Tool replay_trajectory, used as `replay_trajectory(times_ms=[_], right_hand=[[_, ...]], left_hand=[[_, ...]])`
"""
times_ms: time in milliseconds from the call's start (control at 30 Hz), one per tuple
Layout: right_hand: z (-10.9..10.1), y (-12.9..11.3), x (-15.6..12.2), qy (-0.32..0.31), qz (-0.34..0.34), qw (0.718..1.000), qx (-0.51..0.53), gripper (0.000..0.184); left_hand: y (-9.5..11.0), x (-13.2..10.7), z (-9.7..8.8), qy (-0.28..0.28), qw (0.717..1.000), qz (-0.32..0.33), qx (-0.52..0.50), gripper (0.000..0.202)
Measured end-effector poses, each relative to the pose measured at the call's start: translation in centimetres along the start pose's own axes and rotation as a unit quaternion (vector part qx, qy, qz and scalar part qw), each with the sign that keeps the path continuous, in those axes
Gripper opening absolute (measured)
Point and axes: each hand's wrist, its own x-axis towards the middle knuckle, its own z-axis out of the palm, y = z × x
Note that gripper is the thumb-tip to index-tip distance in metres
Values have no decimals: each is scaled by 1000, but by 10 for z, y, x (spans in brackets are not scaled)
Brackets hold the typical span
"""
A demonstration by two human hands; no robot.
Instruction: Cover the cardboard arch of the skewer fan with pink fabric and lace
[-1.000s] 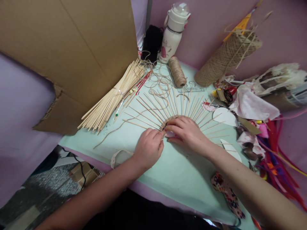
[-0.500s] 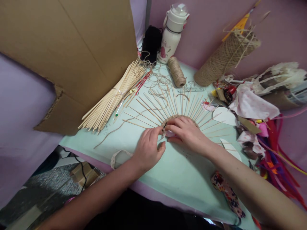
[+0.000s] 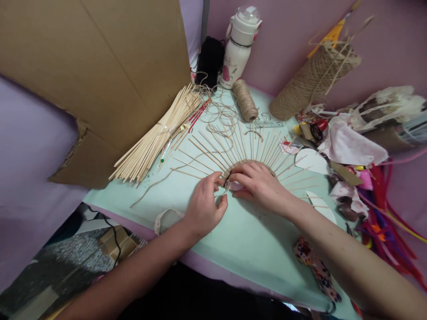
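A fan of thin wooden sticks [image 3: 208, 151] spreads over the table from a half-round woven twine centre [image 3: 247, 162]. My right hand [image 3: 255, 183] is curled over that centre, fingers on top and thumb below, and hides much of it. Under its fingertips shows a small pale piece [image 3: 235, 186], too covered to make out. My left hand [image 3: 205, 204] is at the left end of the woven edge, thumb and fingers apart, fingertips close to a dark spot and a whitish strip. A white lace strip [image 3: 165, 215] comes out from under my left forearm.
A bundle of sticks [image 3: 160, 133] lies left, before a cardboard sheet [image 3: 133, 58]. Behind are loose twine, a small twine spool [image 3: 245, 100], a white bottle [image 3: 237, 53] and a large twine cone [image 3: 313, 80]. Craft scraps [image 3: 353, 178] and a patterned object [image 3: 316, 269] lie right.
My left hand has shifted slightly left, and its thumb and fingers have moved off the whitish strip. My right hand stays in place on the woven centre.
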Motion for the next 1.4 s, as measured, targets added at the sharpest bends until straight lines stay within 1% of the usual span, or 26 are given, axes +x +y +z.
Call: replay_trajectory(times_ms=[133,267,333,433,533,633,733,800,867,967,1000,1100,1200,1233,1333,1367,1400], right_hand=[[-1,-2,1,1,5,1000,9,27],[-1,-2,1,-1,10,1000,14,29],[-1,-1,0,-4,12,1000,13,31],[0,-1,0,-6,14,1000,6,33],[0,-1,1,-3,14,1000,4,34],[-2,-2,1,-3,11,1000,5,35],[-3,-3,1,-7,8,1000,8,36],[-3,-2,0,-4,12,1000,20,37],[-2,-1,0,3,27,999,41,39],[-1,0,-1,13,53,996,75,46],[-1,1,-1,14,58,995,83,48],[0,1,-1,15,65,993,98,50],[-1,0,0,18,66,993,98,50],[-2,0,0,17,66,993,96,50],[-3,-1,2,9,70,993,95,51],[-4,-1,2,9,71,992,100,52],[-5,-1,1,11,70,992,108,53]], left_hand=[[1,1,2,-38,999,1,-23,61],[1,2,0,-67,996,-29,-52,65],[3,1,-3,-70,994,-57,-62,65],[6,0,-9,-49,992,-104,-52,62],[9,4,-15,-21,994,-104,-35,52],[8,12,-18,-9,996,-83,-16,29],[7,17,-18,-13,998,-67,-2,6],[8,19,-16,-19,997,-68,-4,7],[9,19,-13,-15,996,-85,-22,4],[11,20,-8,-12,991,-115,-70,30],[11,21,-6,-19,989,-122,-84,36],[11,26,-3,-60,985,-132,-92,43],[11,32,-7,-107,983,-131,-72,46],[11,33,-9,-102,984,-128,-66,48],[14,38,-17,-36,992,-110,-51,50],[16,38,-18,-22,993,-105,-46,49],[17,39,-18,-23,994,-100,-42,48]])
